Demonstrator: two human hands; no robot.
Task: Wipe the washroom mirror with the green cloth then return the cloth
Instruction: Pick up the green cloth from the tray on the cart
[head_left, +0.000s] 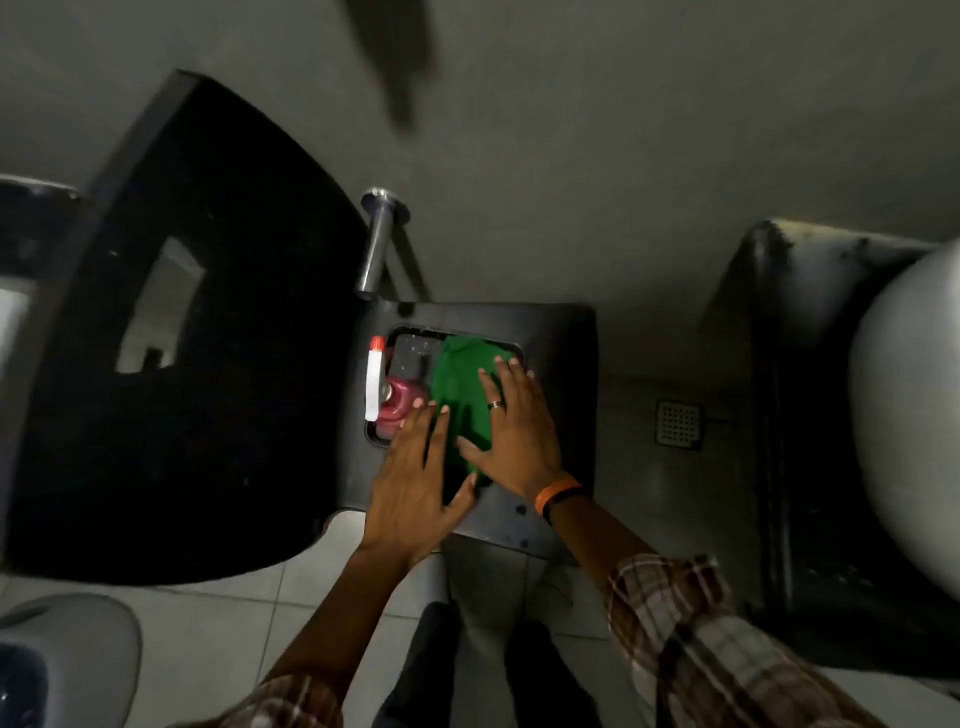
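Cloth (460, 387) lying in the recess of a stand (558, 353), spray bottle (382, 387) just to its left in the same recess. Left hand (415, 486) at the cloth's near-left edge; right hand (517, 428) flat on its right part. Metal pipe (376, 244) behind the stand; floor drain (678, 423) to the right.
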